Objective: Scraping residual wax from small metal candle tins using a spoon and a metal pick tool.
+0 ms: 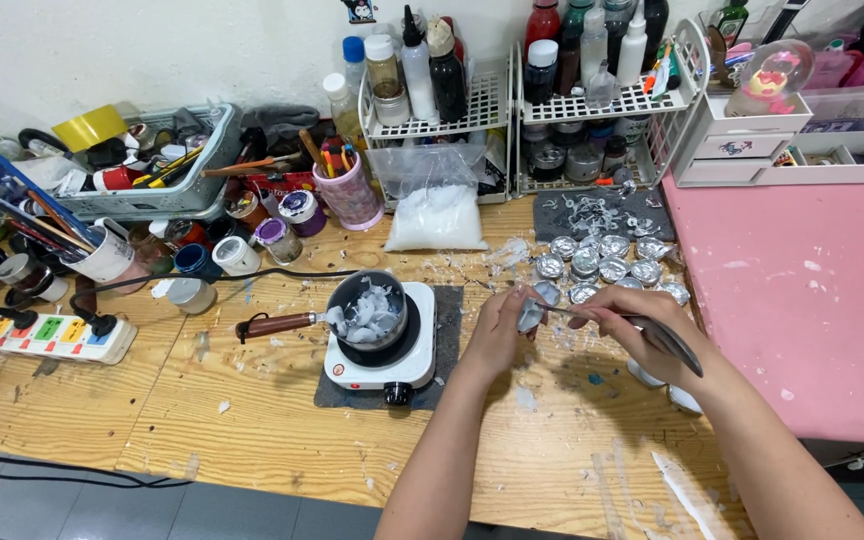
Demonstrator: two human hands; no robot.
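Centrally, clear bag (434,200) of white flakes behind hotplate (384,350).

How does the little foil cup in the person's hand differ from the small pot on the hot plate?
The foil cup is tiny, crinkled and silvery, pinched in the left hand; the pot is larger, dark and smooth, and stands on the white hot plate. The pot has a long brown handle; the cup has none. The pot holds white chunks; the cup's contents cannot be made out. Both are small, round, open-topped containers.
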